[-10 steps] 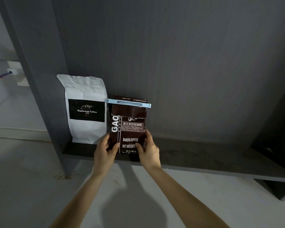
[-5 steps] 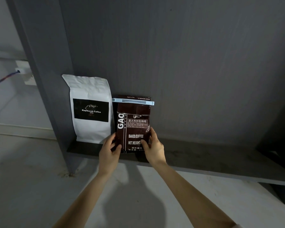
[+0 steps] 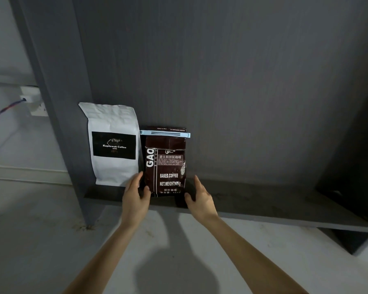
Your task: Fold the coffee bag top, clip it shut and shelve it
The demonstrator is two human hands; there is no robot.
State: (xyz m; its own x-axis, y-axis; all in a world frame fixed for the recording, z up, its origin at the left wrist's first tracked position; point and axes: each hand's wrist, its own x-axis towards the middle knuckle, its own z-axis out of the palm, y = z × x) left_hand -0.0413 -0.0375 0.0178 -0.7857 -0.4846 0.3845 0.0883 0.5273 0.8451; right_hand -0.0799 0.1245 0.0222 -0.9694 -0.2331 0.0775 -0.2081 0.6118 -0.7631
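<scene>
Head view
Task bag: dark brown glossy foil coffee bag (image 3: 168, 166) with white lettering, standing upright on the dark grey shelf board (image 3: 263, 200), printed face toward the camera.
Long axis: vertical, text reading level, folded top uppermost against the back panel.
Clip: pale blue flat plastic sealing clip (image 3: 165, 133) lying horizontally across the folded top, both ends jutting past the bag's sides.
Neighbour: white matte paper coffee pouch (image 3: 113, 145) with a black label, upright just beside the brown bag on its left, taller than it.
Left hand (image 3: 136, 198): fingers spread and loose, thumb touching the bag's lower left corner, nothing clasped.
Right hand (image 3: 200, 198): open, fingers apart, just beside the bag's lower right edge, contact hard to tell.
Surface: shelf board bare to the right of the bag.
Room: dark grey back panel (image 3: 242, 81) and upright side panel (image 3: 57, 102), pale floor (image 3: 30, 240) below, white wall socket (image 3: 33, 100) with a twisted cable at far left.
</scene>
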